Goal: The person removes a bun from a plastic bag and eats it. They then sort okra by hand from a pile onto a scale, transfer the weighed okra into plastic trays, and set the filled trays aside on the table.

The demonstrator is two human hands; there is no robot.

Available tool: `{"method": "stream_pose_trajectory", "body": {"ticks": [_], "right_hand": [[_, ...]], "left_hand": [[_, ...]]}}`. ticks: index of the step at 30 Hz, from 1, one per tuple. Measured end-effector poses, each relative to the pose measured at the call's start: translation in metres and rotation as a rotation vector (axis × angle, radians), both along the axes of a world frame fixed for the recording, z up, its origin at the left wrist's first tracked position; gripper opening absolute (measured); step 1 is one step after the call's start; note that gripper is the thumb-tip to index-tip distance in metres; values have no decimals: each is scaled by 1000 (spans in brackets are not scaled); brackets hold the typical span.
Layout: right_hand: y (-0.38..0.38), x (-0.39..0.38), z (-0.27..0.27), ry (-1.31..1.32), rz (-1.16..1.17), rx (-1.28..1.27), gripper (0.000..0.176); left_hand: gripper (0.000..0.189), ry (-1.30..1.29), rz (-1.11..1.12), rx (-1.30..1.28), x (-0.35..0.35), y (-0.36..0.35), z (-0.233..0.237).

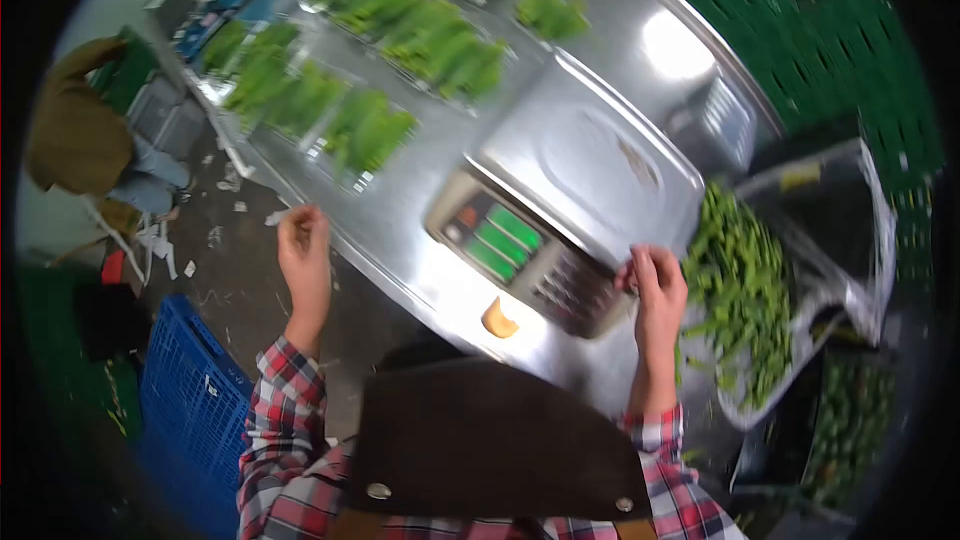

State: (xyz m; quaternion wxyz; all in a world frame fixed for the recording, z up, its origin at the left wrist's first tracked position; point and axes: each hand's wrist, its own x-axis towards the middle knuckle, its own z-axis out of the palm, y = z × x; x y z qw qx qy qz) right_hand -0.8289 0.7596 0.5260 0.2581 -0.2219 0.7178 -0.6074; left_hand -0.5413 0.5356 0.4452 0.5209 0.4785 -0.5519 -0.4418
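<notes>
My left hand is held over the table's front left edge, thumb and fingertips pinched together; a small whitish bit shows beside the fingertips. Fingers curled together, my right hand is at the right end of the scale's keypad; what either hand holds, if anything, I cannot make out. The scale has a green lit display and a bare metal pan. A small tan curved piece lies in front of it. Right of my right hand, a heap of green pods spills from a clear plastic bag.
Clear trays of green pods stand in rows on the steel table. Green crates are stacked at the right, with a blue crate at the lower left. A seated person is at the far left. Scraps litter the floor.
</notes>
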Motion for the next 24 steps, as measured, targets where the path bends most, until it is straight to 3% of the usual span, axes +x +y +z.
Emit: {"method": "stream_pose_trajectory", "body": {"ticks": [2, 3, 5, 6, 10, 13, 16, 19, 21, 23, 24], "right_hand": [[17, -6, -9, -55, -28, -93, 17], [26, -7, -11, -72, -31, -133, 17], [44, -7, -15, -103, -28, -135, 16], [54, -6, -17, -118, -25, -139, 16], [90, -3, -27, -145, -49, -118, 17], [113, -2, -31, -160, -92, -103, 17], [133, -5, -37, -158, -159, -72, 16], [151, -9, -47, -161, -189, -49, 15], [161, -12, -55, -150, -199, -18, 15], [168, -13, -71, -117, -170, -12, 14], [172, -15, -81, -93, -154, -10, 14]], "left_hand": [[7, -331, -320, -19, -11, 56, 9], [6, -497, -493, -188, -13, 75, 3], [11, -552, -684, -440, -32, 107, -4], [18, -614, -771, -344, -39, 120, -9], [34, -852, -709, -193, -72, 146, -19], [37, -1028, -815, -166, -81, 145, -35], [38, -986, -840, -172, -78, 144, -37], [34, -760, -758, 279, -74, 145, -8], [39, -474, -762, 433, -71, 150, 17], [45, -105, -795, 465, -75, 160, 48], [47, -67, -872, 397, -81, 163, 75]]}}
